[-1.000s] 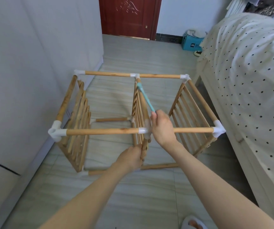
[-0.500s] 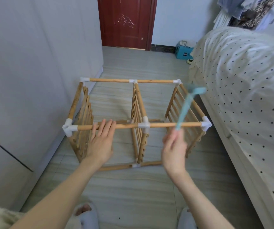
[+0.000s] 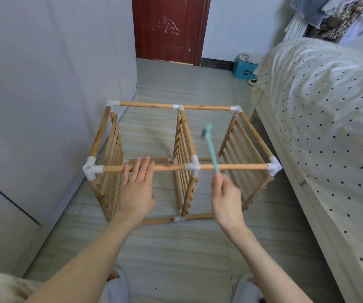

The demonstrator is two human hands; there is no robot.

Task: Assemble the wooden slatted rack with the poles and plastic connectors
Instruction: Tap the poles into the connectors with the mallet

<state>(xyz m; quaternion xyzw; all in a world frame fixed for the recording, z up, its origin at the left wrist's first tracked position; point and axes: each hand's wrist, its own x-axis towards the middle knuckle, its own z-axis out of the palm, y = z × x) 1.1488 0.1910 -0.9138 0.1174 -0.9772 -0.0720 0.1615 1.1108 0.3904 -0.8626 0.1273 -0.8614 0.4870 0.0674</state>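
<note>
One wooden slatted rack [image 3: 182, 158], three slat panels, standing between wall [image 3: 45, 84] and bed [image 3: 320, 127].
Left hand [image 3: 137, 189] flat, fingers spread on near pole [image 3: 150, 168]; right hand [image 3: 226, 199] closed around blurred teal plastic mallet [image 3: 210, 145].

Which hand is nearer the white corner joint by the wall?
Left. The left hand rests on the pole beside that corner joint; the right hand is past the middle joint.

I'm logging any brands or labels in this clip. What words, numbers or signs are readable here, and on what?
No text can be read.
The teal box on the floor by the door carries a small dark label, too small and blurred to read.
The wooden rack, its white plastic connectors and the teal mallet in the right hand show no markings.
</note>
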